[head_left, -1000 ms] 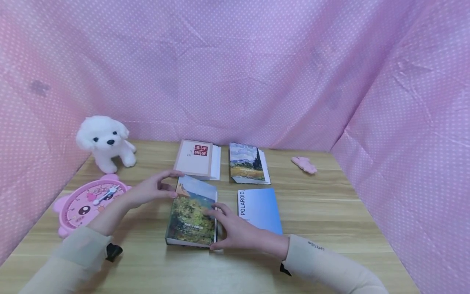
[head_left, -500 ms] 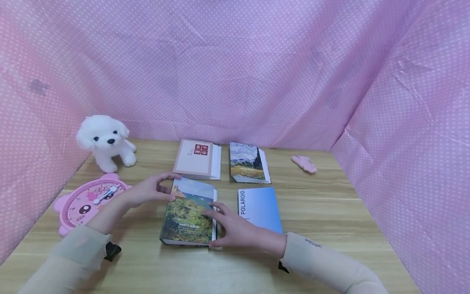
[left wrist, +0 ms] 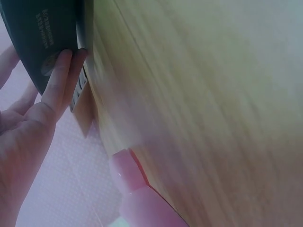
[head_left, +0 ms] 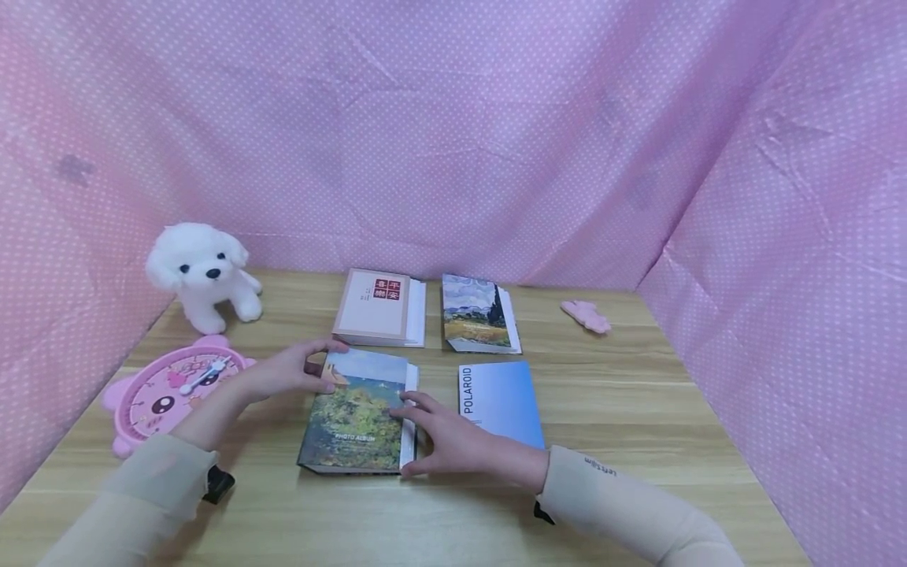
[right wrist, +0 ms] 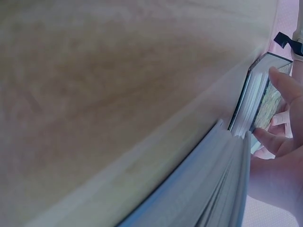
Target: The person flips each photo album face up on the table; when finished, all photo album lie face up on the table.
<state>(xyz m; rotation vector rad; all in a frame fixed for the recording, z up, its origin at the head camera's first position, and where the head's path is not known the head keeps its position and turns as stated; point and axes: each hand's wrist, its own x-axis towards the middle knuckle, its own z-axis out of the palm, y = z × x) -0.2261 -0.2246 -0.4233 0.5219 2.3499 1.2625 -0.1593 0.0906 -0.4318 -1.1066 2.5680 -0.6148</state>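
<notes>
A photo album (head_left: 357, 417) with a painted garden cover lies on the table in front of the person. At its upper left corner the left hand (head_left: 286, 370) holds it; in the left wrist view, fingertips (left wrist: 61, 71) touch the dark green spine (left wrist: 45, 35). Along the right edge, the right hand (head_left: 453, 437) grips with fingers on the cover and thumb near the lower corner. Right beside that hand lies the blue Polaroid album (head_left: 499, 402), partly covered by it. In the right wrist view, white page edges of the photo album (right wrist: 255, 90) show beside the thumb.
Behind lie a cream album (head_left: 372, 311) with red characters and a landscape-cover album (head_left: 476, 311). A white plush dog (head_left: 201, 272) and a pink clock (head_left: 166, 402) stand left. A small pink object (head_left: 586, 316) lies far right. Pink dotted cloth (head_left: 453, 157) surrounds the wooden table (head_left: 616, 402).
The photo album has shifted left and slightly toward the person, its lower end swinging furthest left. Its spine shows less now. Both hands stay on it and have moved only a little.
</notes>
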